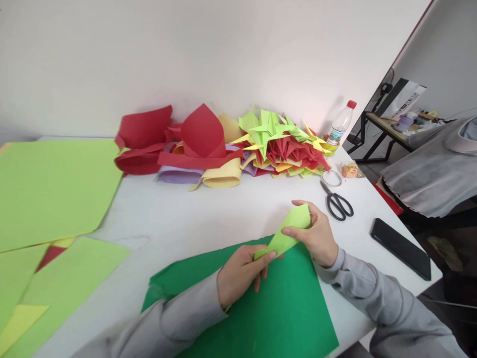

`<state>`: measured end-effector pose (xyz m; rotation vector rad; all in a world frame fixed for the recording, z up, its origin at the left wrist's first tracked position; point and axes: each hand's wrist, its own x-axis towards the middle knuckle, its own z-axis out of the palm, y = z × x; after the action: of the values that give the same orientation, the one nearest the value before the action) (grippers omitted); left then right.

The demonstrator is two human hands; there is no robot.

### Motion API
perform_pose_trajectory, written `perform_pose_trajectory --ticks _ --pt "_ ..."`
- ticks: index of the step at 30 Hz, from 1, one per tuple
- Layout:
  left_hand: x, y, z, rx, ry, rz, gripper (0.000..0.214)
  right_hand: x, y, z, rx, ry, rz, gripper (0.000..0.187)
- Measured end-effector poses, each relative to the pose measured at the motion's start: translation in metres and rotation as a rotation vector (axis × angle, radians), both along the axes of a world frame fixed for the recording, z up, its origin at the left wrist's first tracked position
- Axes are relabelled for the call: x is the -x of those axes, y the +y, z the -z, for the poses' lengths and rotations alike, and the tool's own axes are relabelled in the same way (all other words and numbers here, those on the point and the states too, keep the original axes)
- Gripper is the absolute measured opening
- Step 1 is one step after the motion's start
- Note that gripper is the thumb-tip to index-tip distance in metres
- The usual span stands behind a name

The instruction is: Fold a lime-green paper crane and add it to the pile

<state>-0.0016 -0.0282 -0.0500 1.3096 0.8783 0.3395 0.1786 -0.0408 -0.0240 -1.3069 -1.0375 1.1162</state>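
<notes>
A folded piece of light green paper (288,231) is held slantwise between both hands, above a dark green sheet (286,303). My left hand (244,273) pinches its lower left end, thumb on top and fingers beneath. At the upper right end, my right hand (316,233) grips the paper with the thumb on its face and the fingers behind. Parts of the fingers on both hands are hidden by the paper. The dark green sheet lies flat on the white table (167,214) under the hands.
Light green sheets (55,189) cover the left side. Along the wall lie curled red papers (203,132) and a pile of folded paper stars (268,129). To the right are scissors (337,204), a black phone (400,248), a bottle (341,124) and a small wrapped item (349,170).
</notes>
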Motion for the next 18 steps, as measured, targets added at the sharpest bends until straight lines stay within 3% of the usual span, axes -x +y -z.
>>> perform_pose_trajectory --ticks 7,18 --pt "-0.0003 0.0013 -0.0022 0.09 -0.014 0.009 0.052 -0.0006 0.0012 0.0024 -0.001 0.017 -0.035 0.058" --pt "0.0012 -0.0011 -0.004 0.04 -0.006 0.022 0.06 -0.0015 -0.0004 0.0038 0.03 0.025 -0.066 0.046"
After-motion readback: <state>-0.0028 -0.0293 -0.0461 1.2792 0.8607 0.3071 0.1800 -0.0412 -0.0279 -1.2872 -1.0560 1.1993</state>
